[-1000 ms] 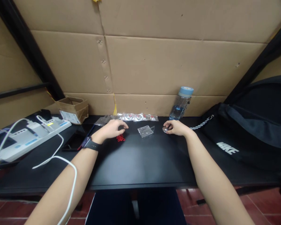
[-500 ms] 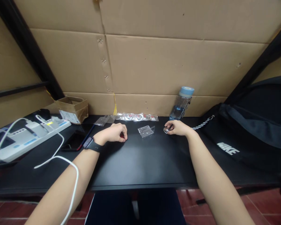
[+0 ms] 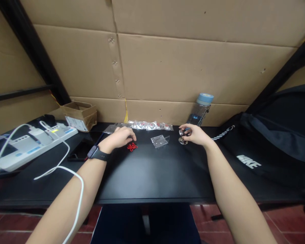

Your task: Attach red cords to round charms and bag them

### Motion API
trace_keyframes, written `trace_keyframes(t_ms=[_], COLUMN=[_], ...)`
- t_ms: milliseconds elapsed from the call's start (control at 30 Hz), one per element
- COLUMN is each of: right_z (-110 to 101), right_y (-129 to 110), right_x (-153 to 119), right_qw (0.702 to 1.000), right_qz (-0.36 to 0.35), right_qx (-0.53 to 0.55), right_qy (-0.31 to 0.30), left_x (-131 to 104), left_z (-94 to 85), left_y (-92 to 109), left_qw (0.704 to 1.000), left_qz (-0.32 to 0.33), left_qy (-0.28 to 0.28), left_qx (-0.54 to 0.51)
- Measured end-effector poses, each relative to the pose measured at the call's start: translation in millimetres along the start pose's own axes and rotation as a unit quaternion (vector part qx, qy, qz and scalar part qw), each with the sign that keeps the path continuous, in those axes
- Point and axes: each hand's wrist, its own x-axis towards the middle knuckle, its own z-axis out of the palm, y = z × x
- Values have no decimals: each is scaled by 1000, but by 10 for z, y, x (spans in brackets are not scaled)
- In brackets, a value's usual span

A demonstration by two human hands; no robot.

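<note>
My left hand [image 3: 122,137], a dark watch on its wrist, hovers just behind a small pile of red cords [image 3: 132,146], with its fingers curled apart and nothing visible between them. On the right, my right hand [image 3: 193,133] has its thumb and fingers around a shiny round metal disc [image 3: 182,132]. Another round metal disc [image 3: 183,141] lies at the thumb. A clear plastic bag [image 3: 159,141] rests on the black table [image 3: 155,179] between my hands. Behind it runs a row of clear packets [image 3: 149,125] with red and silver contents.
A bottle with a blue lid [image 3: 205,98] stands behind my right hand, a black backpack [image 3: 274,135] at the right. At the left are a cardboard box [image 3: 85,117], a white power strip [image 3: 35,149], a phone [image 3: 78,151] and a white cable [image 3: 81,189] over my left forearm.
My left hand has moved back and opened off the red cords, which now show. My right hand has spread a little and shifted back; two discs are visible. The view has shifted slightly.
</note>
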Motion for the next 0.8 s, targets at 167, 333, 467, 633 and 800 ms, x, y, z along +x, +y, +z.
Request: trace_keyframes(t_ms=[167,333,467,633,800], right_z=[14,31,59,111,246], right_y=[-51,-81,-148,-309,-519], right_x=[-6,-8,-5,-15,-50], right_qw=[1000,1000,998,986,946], right_qz=[-6,-16,-39,-75,-76], right_qx=[0,0,36,148,314], right_qy=[-6,-6,21,17,-19], left_x=[9,44,53,39,47], left_z=[51,89,116,109,13], left_y=[-149,-96,-82,-90,164], left_qw=[999,999,999,998,992], left_qz=[1,-4,-21,-62,-44], left_qy=[-22,-33,-28,4,101], left_qx=[-37,-42,-18,1,-64])
